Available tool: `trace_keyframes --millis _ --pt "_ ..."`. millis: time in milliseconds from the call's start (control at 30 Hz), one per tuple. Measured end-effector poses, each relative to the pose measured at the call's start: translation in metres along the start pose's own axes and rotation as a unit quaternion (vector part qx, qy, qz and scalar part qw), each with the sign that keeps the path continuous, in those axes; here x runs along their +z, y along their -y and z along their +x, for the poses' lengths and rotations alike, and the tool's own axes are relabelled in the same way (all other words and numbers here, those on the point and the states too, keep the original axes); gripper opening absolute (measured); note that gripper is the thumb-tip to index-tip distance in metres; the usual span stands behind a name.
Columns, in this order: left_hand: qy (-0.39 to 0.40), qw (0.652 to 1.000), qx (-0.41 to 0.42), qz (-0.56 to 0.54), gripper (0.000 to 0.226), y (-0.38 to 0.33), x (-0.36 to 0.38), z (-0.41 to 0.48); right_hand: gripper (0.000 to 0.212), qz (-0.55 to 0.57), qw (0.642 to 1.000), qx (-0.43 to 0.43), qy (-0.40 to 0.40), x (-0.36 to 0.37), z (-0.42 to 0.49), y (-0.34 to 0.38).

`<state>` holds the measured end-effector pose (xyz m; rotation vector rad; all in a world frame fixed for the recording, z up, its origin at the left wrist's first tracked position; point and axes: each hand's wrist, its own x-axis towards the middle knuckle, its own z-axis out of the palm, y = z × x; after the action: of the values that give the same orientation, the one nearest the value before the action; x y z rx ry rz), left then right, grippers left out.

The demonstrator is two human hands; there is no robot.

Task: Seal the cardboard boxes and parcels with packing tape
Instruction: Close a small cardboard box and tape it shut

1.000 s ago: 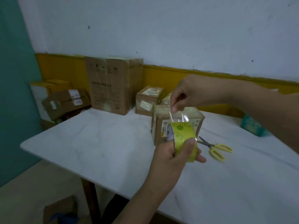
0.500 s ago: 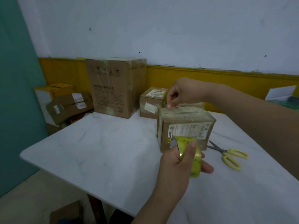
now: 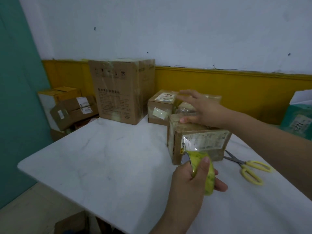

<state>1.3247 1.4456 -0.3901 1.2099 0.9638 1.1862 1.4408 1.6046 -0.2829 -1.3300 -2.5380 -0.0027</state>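
Left grip [image 3: 190, 179]: curled round the roll [image 3: 198, 157], thumb on its outer band and fingers underneath. It holds the roll just off the table [image 3: 101, 157].
Right grip [image 3: 204, 110]: fingers spread and straight, holding nothing. It lies on top of the box [image 3: 199, 144] with the thumb at the top's near left edge.
Box: directly beyond the left grip and under the right one. A shiny strip of tape climbs its front face from the roll, across the label.
Rolls: one.
Scissors [image 3: 248, 168]: one pair with yellow handles, right of the left grip, flat on the table.
Boxes on table: three plain to see. These are the taped box, a small box [image 3: 160, 107] just left of the right grip, and a big box [image 3: 121, 92] further left. A shiny parcel behind the right grip is partly hidden.
Other boxes: a stack [image 3: 76, 108] of at least three beyond the table's left edge, and one teal box [image 3: 297, 120] far right.
Change: half a second ago the right grip pinched the tape end at the box's far top edge. Now it has let go and opened flat. The left grip stays low at the front face with the roll.
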Motion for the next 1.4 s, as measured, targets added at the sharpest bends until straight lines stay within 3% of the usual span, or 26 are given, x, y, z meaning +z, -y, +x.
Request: trace_keyframes --millis 100,200,367,533,633,733,967,1100,1233,1333,1400 --pt "0.003 1.000 -0.001 -0.011 0.044 0.000 -0.002 0.000 0.082 0.014 0.994 -0.034 0.098 -0.004 -0.002 0.004" --pt "-0.001 1.000 -0.004 -0.018 0.044 -0.003 -0.005 0.002 0.091 -0.078 0.973 -0.032 0.213 0.007 -0.005 0.002" --pt "-0.008 1.000 -0.007 0.013 0.042 -0.007 -0.007 0.001 0.090 -0.105 0.982 -0.040 0.151 0.007 -0.013 0.007" --pt "0.041 0.995 0.023 0.082 0.020 -0.021 -0.020 -0.005 0.087 -0.061 0.984 0.039 0.161 -0.018 -0.033 0.004" --pt "0.051 0.992 0.014 0.118 0.035 -0.033 -0.020 -0.008 0.090 -0.025 0.987 0.095 0.127 -0.038 -0.047 0.004" --pt "0.037 0.994 -0.020 0.102 0.046 -0.039 -0.019 -0.019 0.077 0.033 0.987 0.142 0.069 -0.070 -0.061 0.007" --pt "0.015 0.995 -0.012 0.096 0.048 -0.043 -0.007 -0.020 0.064 0.049 0.987 0.135 0.077 -0.108 -0.077 0.027" --pt "0.013 0.996 -0.007 0.087 0.050 -0.041 -0.009 -0.018 0.070 0.068 0.982 0.148 0.097 -0.109 -0.083 0.031" --pt "-0.003 0.993 0.058 0.099 0.043 -0.040 -0.014 -0.012 0.074 0.112 0.971 0.196 0.081 -0.104 -0.088 0.029" --pt "-0.004 0.991 0.024 0.134 0.040 -0.049 -0.024 -0.004 0.076 0.202 0.936 0.260 0.122 -0.079 -0.099 0.018" --pt "0.023 0.987 -0.016 0.159 0.040 -0.053 -0.030 0.005 0.077 0.193 0.927 0.298 0.118 -0.057 -0.103 0.006"
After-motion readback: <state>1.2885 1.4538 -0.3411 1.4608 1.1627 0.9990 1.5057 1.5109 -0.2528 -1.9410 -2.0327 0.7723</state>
